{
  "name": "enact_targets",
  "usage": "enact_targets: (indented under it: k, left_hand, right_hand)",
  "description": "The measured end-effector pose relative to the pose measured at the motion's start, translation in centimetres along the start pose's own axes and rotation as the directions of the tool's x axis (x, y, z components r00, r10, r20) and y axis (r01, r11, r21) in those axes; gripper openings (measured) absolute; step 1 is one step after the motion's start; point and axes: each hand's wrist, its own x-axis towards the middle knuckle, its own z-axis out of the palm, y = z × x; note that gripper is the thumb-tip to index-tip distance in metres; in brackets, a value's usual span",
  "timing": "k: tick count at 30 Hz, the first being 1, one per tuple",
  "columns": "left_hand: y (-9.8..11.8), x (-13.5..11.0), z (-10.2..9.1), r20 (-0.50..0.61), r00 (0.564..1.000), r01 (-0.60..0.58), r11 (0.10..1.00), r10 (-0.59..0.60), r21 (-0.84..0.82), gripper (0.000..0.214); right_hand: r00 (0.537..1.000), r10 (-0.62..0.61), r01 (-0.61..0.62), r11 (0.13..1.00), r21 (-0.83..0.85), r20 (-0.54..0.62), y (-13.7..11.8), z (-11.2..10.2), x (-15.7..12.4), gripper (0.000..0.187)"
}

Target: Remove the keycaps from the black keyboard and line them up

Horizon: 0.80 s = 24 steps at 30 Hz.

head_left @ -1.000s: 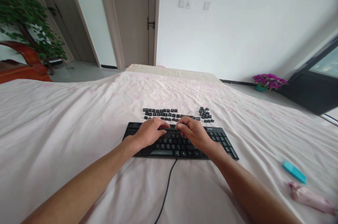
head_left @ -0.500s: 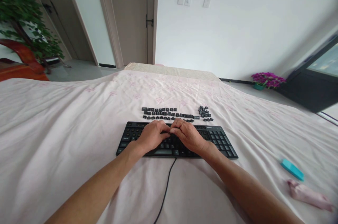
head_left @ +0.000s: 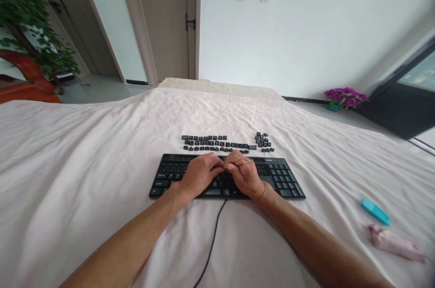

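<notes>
A black keyboard (head_left: pixel 284 178) lies flat on the bed, its upper left keys partly stripped of caps. Over its middle, my left hand (head_left: pixel 203 172) is closed, thumb and fingers pinched together near the other hand's fingertips; whatever is between them is hidden. My right hand (head_left: pixel 244 175) is closed too, and a thin pale tool (head_left: pixel 250 159) sticks out past its knuckles. Just behind the keyboard, loose black keycaps (head_left: pixel 217 143) are laid in rows, with a smaller cluster of keycaps (head_left: pixel 261 141) to the right.
A pink floral sheet (head_left: pixel 102 156) covers the bed. The keyboard cable (head_left: pixel 213 242) runs toward me. To the right lie a turquoise block-like object (head_left: pixel 375 211) and a crumpled pink cloth (head_left: pixel 396 243). A red wooden chair (head_left: pixel 29 77) stands far left.
Both hands have shifted slightly to the right over the keyboard, still together. The thin pale tool now shows beyond my right hand. The view has tilted a little.
</notes>
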Motion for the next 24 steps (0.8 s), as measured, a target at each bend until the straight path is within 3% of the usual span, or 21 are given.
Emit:
enact_targets:
  k: [3, 9, 17, 24]
  left_hand:
    - [0.0, 0.1, 0.0, 0.026, 0.999, 0.021, 0.999, -0.020, -0.036, 0.007]
    - [-0.8, 0.2, 0.3, 0.013, 0.990, 0.140, 0.963, -0.140, -0.229, 0.038]
    - [-1.8, 0.4, 0.3, -0.026, 0.982, 0.162, 0.905, -0.187, -0.394, 0.057]
    - [-2.2, 0.5, 0.8, -0.023, 0.982, 0.155, 0.879, -0.185, -0.451, 0.064]
  right_hand:
    - [0.998, 0.036, -0.036, 0.999, -0.019, -0.042, -0.2, 0.0, 0.1, 0.022]
    - [0.989, 0.009, -0.034, 0.986, -0.165, -0.148, -1.1, -1.3, 0.6, 0.022]
    - [0.972, 0.216, -0.160, 0.895, -0.416, 0.090, -0.4, -1.5, 1.3, 0.024]
    - [0.961, 0.238, -0.150, 0.874, -0.462, 0.138, -0.3, -0.5, 1.1, 0.014]
